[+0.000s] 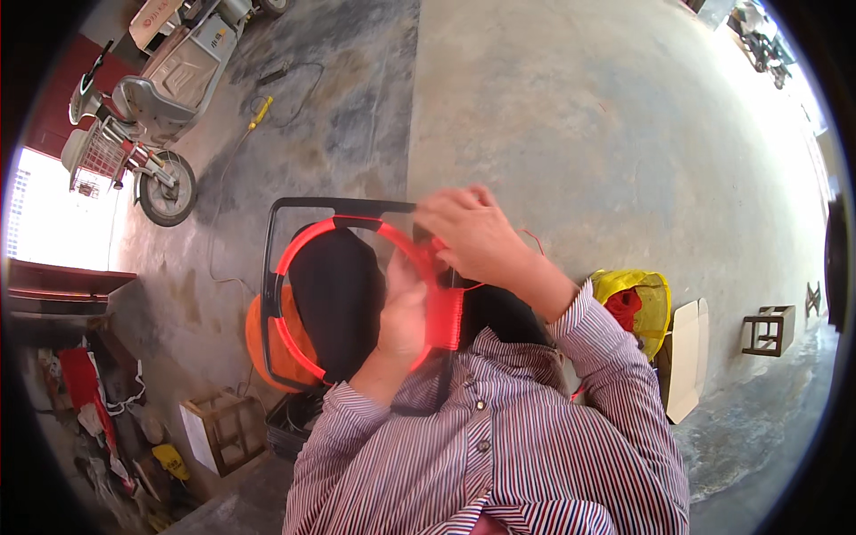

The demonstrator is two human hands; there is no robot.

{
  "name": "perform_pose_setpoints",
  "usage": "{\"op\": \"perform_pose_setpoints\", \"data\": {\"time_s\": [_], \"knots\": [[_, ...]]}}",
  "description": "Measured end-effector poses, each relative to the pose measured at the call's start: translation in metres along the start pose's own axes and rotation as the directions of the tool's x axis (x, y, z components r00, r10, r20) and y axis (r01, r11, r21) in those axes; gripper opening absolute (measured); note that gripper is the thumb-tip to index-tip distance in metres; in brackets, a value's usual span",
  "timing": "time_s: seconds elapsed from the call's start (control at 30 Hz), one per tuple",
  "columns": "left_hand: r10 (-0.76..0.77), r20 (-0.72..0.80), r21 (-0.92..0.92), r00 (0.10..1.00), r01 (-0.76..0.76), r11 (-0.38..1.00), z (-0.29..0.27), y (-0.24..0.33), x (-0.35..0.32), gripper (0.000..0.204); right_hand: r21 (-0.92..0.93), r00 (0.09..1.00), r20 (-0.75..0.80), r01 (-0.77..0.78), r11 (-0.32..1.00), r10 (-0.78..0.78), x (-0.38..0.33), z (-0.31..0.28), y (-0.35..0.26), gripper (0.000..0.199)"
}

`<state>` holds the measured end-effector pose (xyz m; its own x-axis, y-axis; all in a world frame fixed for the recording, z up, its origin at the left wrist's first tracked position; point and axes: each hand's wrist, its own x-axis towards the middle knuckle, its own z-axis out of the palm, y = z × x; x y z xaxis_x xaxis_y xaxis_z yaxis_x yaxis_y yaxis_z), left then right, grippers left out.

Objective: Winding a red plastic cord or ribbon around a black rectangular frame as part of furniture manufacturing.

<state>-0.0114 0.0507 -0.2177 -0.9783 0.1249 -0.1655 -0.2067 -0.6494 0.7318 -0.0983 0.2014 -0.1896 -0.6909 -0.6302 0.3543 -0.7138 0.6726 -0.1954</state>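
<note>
Across my lap lies a black square frame point(269, 254) with rounded corners. Inside it sits a ring point(303, 239) mostly wrapped in red cord, with black stretches showing between. On its right side the red wrapping point(443, 321) forms a thick ribbed band of close turns. My left hand point(403, 314) is closed round the ring beside that band. Over the frame's upper right part, my right hand point(468, 234) has its fingers bent together on the red cord, blurred by motion. A loose strand of red cord point(533, 237) loops out past my right wrist.
A yellow bag point(662, 299) with red cord inside stands at my right, by a cardboard sheet point(685, 361). An orange round thing point(259, 343) is left of my knee. Wooden stools point(227, 428) stand either side. A scooter point(165, 98) and yellow power strip point(261, 112) are far left.
</note>
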Motion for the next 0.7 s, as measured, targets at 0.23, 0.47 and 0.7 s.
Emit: {"op": "perform_pose_setpoints", "data": {"time_s": [0.23, 0.47, 0.7], "knots": [[-0.273, -0.063, -0.154, 0.960, 0.261, 0.953, -0.025, 0.001, 0.000, 0.068, 0.428, 0.927, -0.144, -0.258, 0.866, 0.347, -0.059, -0.001, 0.012, 0.040], [-0.324, -0.054, -0.191, 0.944, 0.309, 0.932, -0.027, -0.006, 0.004, 0.050, 0.641, 0.902, 0.032, -0.349, 0.684, 0.430, -0.075, 0.029, 0.002, 0.037], [-0.524, -0.069, 0.158, 0.849, 0.528, 0.834, -0.006, 0.015, 0.006, 0.025, 0.978, 0.747, 0.062, 0.087, -0.190, 0.662, -0.087, -0.001, 0.002, 0.038]]}}
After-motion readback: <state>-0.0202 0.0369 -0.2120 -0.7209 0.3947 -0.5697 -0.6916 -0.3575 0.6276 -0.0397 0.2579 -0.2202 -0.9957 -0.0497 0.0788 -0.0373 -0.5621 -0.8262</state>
